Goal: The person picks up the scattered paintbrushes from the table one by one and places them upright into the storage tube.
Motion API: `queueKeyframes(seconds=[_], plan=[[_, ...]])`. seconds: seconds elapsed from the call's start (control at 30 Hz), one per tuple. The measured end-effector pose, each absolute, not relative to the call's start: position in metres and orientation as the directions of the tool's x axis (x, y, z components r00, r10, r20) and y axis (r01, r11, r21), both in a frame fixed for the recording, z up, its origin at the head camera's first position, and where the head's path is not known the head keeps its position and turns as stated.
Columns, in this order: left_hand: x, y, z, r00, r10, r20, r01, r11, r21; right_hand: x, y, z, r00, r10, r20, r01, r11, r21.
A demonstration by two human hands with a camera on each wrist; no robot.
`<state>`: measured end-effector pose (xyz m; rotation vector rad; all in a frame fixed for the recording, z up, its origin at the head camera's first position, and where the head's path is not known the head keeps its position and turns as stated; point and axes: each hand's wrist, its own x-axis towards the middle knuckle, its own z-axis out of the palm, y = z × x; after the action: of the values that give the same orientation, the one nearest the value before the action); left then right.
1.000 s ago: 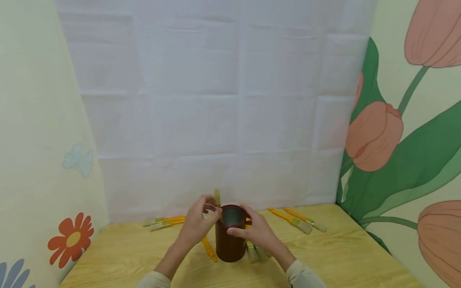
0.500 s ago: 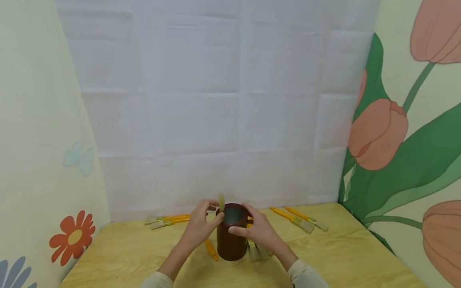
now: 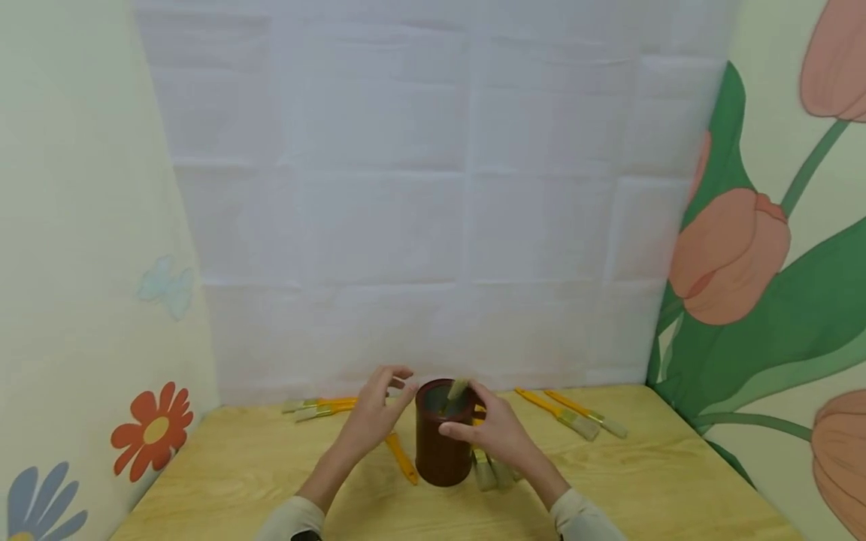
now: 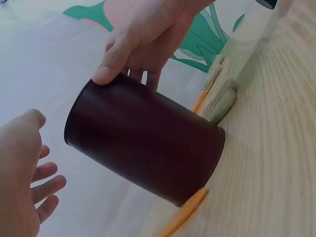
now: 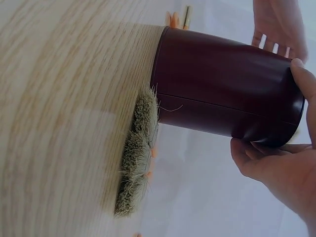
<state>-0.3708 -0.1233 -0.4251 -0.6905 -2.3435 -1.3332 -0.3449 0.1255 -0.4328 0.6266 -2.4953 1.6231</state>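
A dark maroon cylindrical holder (image 3: 443, 451) stands upright on the table. My right hand (image 3: 497, 424) grips its upper part, the thumb on the near side and the fingers round the far side; the right wrist view shows the holder wall (image 5: 222, 79) dented by the fingers. Inside leans a paintbrush (image 3: 456, 391), bristles up at the right of the rim, its handle hidden in the holder. Left of the holder is my left hand (image 3: 372, 409), fingers loosely bent with nothing in them. The left wrist view shows a gap between that hand (image 4: 22, 163) and the holder.
Two paintbrushes (image 3: 328, 409) with orange handles lie at the back left, two more brushes (image 3: 561, 413) at the back right. An orange handle (image 3: 402, 458) lies just left of the holder's base. Brush bristles (image 3: 485, 475) lie right beside it. A white sheet hangs behind the table.
My left hand has let go of the paintbrush and drawn slightly left. The brush has dropped into the holder and tipped from the left rim to the right. My right hand keeps its grip.
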Motion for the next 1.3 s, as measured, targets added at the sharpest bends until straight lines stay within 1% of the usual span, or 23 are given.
queueKeyframes(seconds=[0.1, 0.17, 0.33, 0.4, 0.47, 0.6, 0.77, 0.9, 1.07, 1.3], plan=[[-0.375, -0.127, -0.429, -0.836, 0.2, 0.511, 0.538, 0.479, 0.693, -0.347, 0.128, -0.434, -0.917, -0.272, 0.29, -0.377, 0.365, -0.851], [-0.378, -0.129, -0.435, -0.851, 0.169, 0.496, 0.502, 0.539, 0.677, -0.347, 0.129, -0.435, -0.92, -0.268, 0.285, -0.372, 0.371, -0.851], [-0.381, -0.135, -0.451, -0.904, 0.097, 0.416, 0.337, 0.762, 0.554, -0.345, 0.13, -0.432, -0.918, -0.273, 0.287, -0.375, 0.366, -0.852], [-0.382, -0.137, -0.456, -0.923, 0.074, 0.378, 0.272, 0.82, 0.504, -0.345, 0.131, -0.432, -0.918, -0.275, 0.287, -0.376, 0.368, -0.85], [-0.381, -0.139, -0.458, -0.942, 0.051, 0.332, 0.215, 0.85, 0.481, -0.345, 0.131, -0.432, -0.917, -0.278, 0.286, -0.377, 0.368, -0.85], [-0.379, -0.139, -0.46, -0.963, 0.02, 0.269, 0.143, 0.882, 0.448, -0.346, 0.132, -0.432, -0.918, -0.278, 0.282, -0.373, 0.365, -0.853], [-0.382, -0.138, -0.461, -0.974, 0.007, 0.225, 0.102, 0.904, 0.415, -0.347, 0.129, -0.431, -0.915, -0.277, 0.294, -0.381, 0.351, -0.855], [-0.386, -0.136, -0.464, -0.981, 0.006, 0.195, 0.085, 0.912, 0.401, -0.346, 0.125, -0.432, -0.912, -0.283, 0.297, -0.385, 0.344, -0.856], [-0.388, -0.131, -0.467, -0.982, 0.002, 0.19, 0.076, 0.92, 0.386, -0.345, 0.123, -0.432, -0.92, -0.274, 0.279, -0.367, 0.362, -0.857], [-0.392, -0.129, -0.472, -0.987, -0.013, 0.158, 0.054, 0.909, 0.414, -0.345, 0.127, -0.431, -0.926, -0.268, 0.264, -0.353, 0.372, -0.859]])
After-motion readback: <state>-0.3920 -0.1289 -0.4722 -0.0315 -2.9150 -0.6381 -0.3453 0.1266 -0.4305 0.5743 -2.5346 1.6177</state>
